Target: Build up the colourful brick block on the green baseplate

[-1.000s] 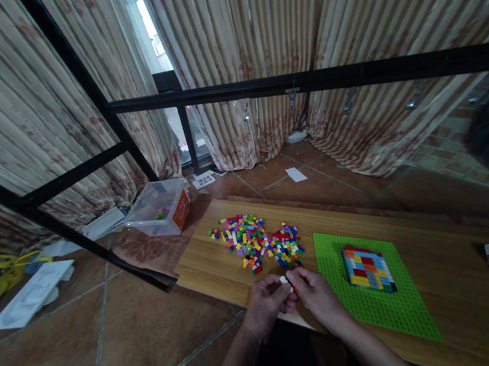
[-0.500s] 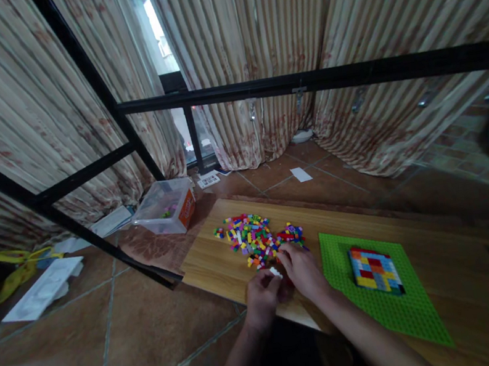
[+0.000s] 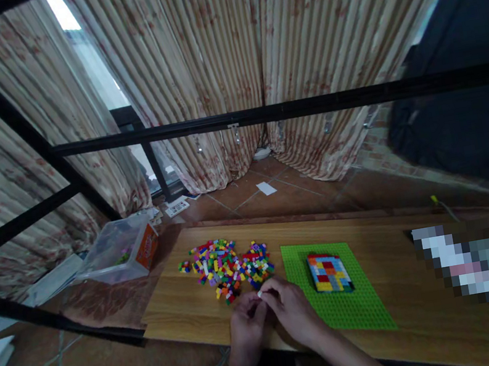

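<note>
Both my hands meet just in front of a pile of small coloured bricks (image 3: 227,264) on a low wooden board (image 3: 185,308). My left hand (image 3: 246,327) and my right hand (image 3: 291,309) are pinched together on a small white brick (image 3: 260,293) held between their fingertips. To the right lies a green baseplate (image 3: 340,307) carrying a flat block of red, yellow, blue and grey bricks (image 3: 329,272). The fingertips partly hide the white brick.
A clear plastic box with an orange label (image 3: 121,258) stands on the tiled floor at the left. A black metal frame (image 3: 261,113) crosses the view in front of striped curtains. Papers lie on the floor at far left. A blurred object (image 3: 464,265) rests on the board's right end.
My right hand reached to the brick pile, then came back to meet my left hand. The camera view swung, so board and bricks now sit more to the left and lower.
</note>
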A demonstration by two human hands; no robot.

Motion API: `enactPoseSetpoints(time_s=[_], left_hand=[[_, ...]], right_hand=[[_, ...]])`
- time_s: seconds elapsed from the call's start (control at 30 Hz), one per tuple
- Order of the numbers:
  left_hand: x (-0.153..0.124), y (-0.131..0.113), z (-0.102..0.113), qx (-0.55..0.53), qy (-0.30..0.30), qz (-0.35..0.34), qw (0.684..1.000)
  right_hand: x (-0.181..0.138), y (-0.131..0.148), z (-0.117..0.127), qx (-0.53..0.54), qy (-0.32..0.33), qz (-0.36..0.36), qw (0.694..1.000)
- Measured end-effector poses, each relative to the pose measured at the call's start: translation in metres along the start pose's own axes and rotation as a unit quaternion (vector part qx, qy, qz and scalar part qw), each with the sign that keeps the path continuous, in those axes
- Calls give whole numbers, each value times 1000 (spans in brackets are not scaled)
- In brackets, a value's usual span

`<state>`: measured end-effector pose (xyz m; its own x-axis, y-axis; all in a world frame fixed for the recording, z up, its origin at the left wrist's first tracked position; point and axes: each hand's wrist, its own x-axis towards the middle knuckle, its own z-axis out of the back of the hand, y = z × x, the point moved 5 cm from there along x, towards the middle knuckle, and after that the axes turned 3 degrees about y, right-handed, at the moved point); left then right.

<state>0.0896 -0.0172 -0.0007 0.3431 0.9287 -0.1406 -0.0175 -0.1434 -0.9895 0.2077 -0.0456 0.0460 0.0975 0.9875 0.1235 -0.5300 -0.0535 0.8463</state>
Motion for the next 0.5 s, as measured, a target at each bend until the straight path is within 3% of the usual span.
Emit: enactPoseSetpoints(time_s=[0.1, 0.23, 0.3, 0.37, 0.5], left_hand=[[2, 5, 3, 44, -24, -5, 999], [4, 11, 8, 80, -44, -20, 996], [4, 11, 7, 96, -45, -35, 994], [4, 9, 4, 109, -42, -42, 992], [5, 7, 2, 133, -47, -39, 989]], right_hand=[[-6, -19, 46, -16, -44, -10, 999], [-8, -71, 133, -81, -139, -68, 985], [-4, -94, 161, -128, -150, -85, 977], [4, -108, 171, -151, -113, -70, 980], [18, -117, 161, -179, -32, -30, 983]])
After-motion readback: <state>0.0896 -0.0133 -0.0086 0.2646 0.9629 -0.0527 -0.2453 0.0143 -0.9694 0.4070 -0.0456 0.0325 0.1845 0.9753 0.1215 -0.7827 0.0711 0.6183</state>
